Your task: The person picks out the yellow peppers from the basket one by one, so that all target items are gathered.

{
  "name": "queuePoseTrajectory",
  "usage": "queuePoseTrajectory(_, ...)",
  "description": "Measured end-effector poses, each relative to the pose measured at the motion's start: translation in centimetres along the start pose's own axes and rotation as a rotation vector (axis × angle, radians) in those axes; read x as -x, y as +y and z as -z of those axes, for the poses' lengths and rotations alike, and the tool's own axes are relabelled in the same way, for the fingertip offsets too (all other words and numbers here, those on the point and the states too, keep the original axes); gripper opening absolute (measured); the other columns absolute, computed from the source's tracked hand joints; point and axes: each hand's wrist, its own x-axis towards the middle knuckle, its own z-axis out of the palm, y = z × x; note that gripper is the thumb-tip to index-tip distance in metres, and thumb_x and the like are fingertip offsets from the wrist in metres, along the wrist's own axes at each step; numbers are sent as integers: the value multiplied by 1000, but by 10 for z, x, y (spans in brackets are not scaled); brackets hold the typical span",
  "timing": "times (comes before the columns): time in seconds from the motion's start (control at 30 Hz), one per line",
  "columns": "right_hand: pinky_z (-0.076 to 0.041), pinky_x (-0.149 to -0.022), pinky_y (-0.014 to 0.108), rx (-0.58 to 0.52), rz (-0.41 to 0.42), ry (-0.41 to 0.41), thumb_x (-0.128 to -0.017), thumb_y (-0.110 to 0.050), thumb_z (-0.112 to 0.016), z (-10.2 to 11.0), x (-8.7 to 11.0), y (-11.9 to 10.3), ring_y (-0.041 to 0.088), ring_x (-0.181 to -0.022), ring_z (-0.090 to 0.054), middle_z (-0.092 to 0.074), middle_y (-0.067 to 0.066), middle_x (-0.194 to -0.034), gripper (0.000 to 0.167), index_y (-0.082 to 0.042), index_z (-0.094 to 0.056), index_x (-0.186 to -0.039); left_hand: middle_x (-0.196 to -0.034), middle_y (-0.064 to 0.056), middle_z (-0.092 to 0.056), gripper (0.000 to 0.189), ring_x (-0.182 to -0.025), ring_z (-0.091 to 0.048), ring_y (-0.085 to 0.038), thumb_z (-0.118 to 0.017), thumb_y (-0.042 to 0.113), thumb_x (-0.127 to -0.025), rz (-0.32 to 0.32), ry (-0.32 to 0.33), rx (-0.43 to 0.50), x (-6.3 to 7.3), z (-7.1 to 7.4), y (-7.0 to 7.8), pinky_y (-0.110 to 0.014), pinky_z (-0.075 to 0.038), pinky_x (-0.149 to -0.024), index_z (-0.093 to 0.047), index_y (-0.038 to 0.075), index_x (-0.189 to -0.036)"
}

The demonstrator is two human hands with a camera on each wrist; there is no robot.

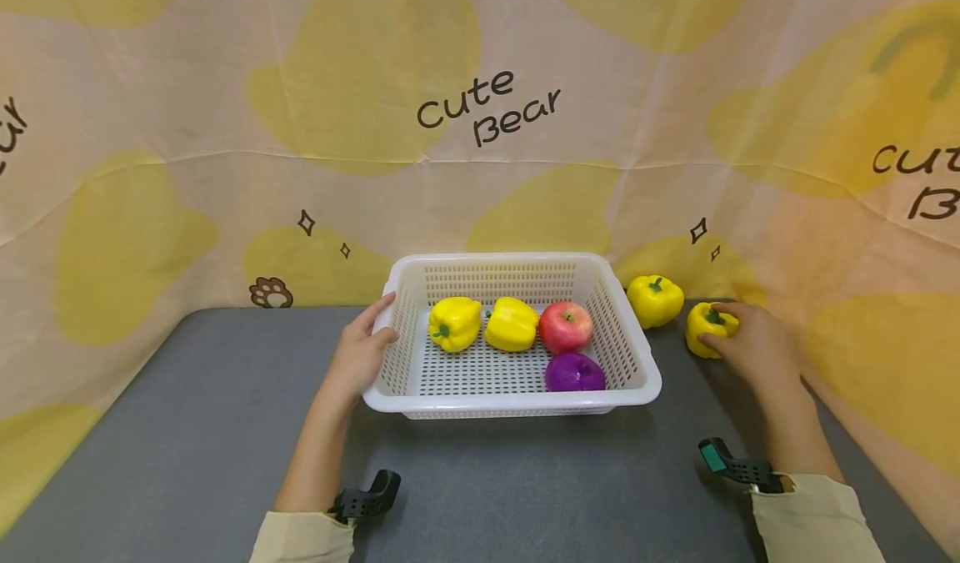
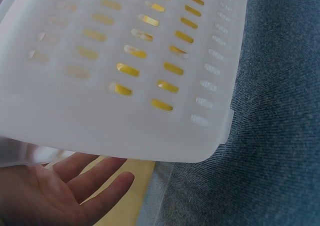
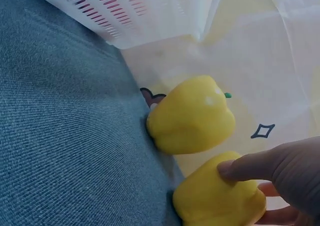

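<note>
My right hand (image 1: 761, 350) pinches a yellow bell pepper (image 3: 215, 196) that stands on the table, thumb on one side and fingers on the other. Just left of it is another yellow bell pepper (image 1: 655, 301), apart from the hand. With the left hand (image 1: 358, 359) I hold the left rim of a white plastic basket (image 1: 510, 404), thumb over the edge; in the left wrist view some fingers (image 2: 107, 198) reach out below the rim. Inside the basket lie two yellow bell peppers (image 1: 454, 324), a red apple (image 1: 566, 327) and a round purple item (image 1: 574, 373).
A grey cloth-covered table (image 1: 495, 488) carries everything. Behind it and on both sides hangs a pink and yellow printed curtain (image 1: 517, 204), close to the basket's back and to the loose peppers. Black straps (image 1: 367, 496) circle both wrists.
</note>
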Motion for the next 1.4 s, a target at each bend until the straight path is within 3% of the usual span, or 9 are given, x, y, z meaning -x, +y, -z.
queuePoseTrajectory(0.4,-33,-103,72,-41,17,84,-91,-28,-70,-12,0,5,60,-127,-41,-47,40,-141,59,5,-55,-138,-158,-20,-42,63,-114,-65,-38,-43,11,-99,-5,-7,12,2,1,2,-39,-61,-81,-33,24,-160)
queuePoseTrajectory(0.73,-35,-102,73,-121,-14,183,-98,-30,-63,-33,-3,14,58,-132,-40,-41,34,-151,60,-1,-49,-147,-158,-20,-42,63,-113,-66,-38,-43,11,-99,-5,-5,-1,1,2,0,-39,-61,-81,-33,24,-160)
queuePoseTrajectory(1.1,-34,-97,77,-135,-25,247,-103,-34,-52,-52,-3,20,62,-130,-37,-31,25,-161,59,-10,-39,-155,-158,-20,-42,63,-114,-65,-38,-44,12,-98,-4,1,8,-2,1,-1,-38,-60,-82,-34,24,-159)
queuePoseTrajectory(1.4,-32,-106,73,-204,-62,341,-99,-30,-60,-58,0,19,55,-137,-39,-37,24,-158,61,-7,-43,-153,-157,-21,-43,64,-115,-65,-39,-45,11,-97,-11,3,4,0,1,1,-39,-60,-83,-34,23,-159)
